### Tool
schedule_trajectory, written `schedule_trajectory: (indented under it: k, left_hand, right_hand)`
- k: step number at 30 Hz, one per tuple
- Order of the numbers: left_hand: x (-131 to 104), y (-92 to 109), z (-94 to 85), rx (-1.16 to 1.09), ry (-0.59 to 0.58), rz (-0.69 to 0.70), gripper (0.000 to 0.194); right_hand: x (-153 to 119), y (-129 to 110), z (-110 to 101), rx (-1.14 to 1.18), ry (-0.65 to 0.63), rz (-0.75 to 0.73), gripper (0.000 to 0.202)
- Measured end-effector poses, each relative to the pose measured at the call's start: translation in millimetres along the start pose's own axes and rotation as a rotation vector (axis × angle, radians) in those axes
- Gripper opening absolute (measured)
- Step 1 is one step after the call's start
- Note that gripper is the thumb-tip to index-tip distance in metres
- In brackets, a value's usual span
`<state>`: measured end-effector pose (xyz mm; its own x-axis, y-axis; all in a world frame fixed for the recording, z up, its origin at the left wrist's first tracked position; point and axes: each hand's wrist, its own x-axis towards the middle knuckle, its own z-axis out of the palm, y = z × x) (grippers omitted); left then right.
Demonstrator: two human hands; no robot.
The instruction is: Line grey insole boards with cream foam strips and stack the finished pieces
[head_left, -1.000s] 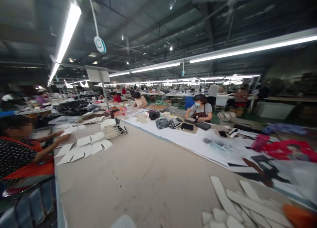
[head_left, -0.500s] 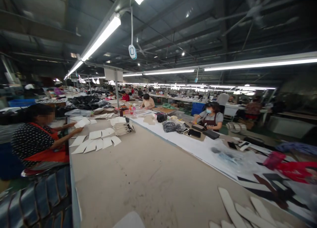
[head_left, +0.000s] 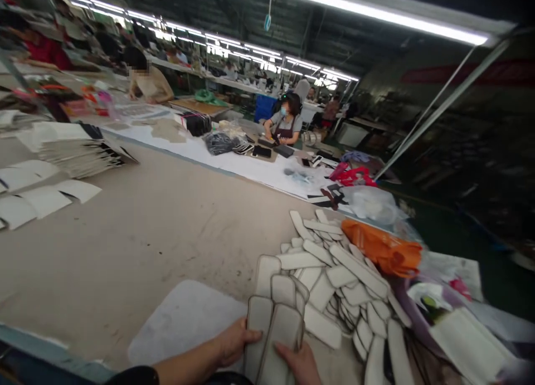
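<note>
The left hand (head_left: 237, 341) is closed on a pale strip (head_left: 258, 318) with a dark edge, its thumb pressed on the top face; the strip reaches up and away from the fingers. The right hand (head_left: 301, 364) is clamped on a second strip (head_left: 281, 335), just right of the first, its thumb also on top. More strips lie just beyond both hands, and a loose heap (head_left: 355, 282) of them spreads over the bench (head_left: 167, 251) to the right hand's far right side. A whitish sheet (head_left: 184, 318) lies left of the left hand. Past the heap sits an orange bag (head_left: 380, 248).
</note>
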<state>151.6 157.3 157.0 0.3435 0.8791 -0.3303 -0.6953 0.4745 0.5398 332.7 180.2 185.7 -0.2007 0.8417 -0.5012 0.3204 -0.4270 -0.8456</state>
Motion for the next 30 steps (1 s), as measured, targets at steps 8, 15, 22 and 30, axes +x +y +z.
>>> schedule_trajectory:
  k: [8,15,22,30]
  left_hand:
    - [-16,14,-21.6,-0.088,0.105,-0.004,0.052]
    - [-22,23,-46.4,-0.128,0.173,0.021,0.050]
    - [-41,5,-96.2,-0.084,0.476,-0.160,0.035]
    - [-86,19,-128.5,-0.136,0.591,-0.074,0.041]
  right_hand:
    - [23,-27,6,-0.159,-0.116,-0.099,0.044]
    - [27,-73,23,-0.828,-0.015,-0.334,0.026]
    - [41,-65,94,-1.285,-0.141,-0.267,0.023]
    - [55,-72,80,-1.215,-0.093,-0.226,0.025]
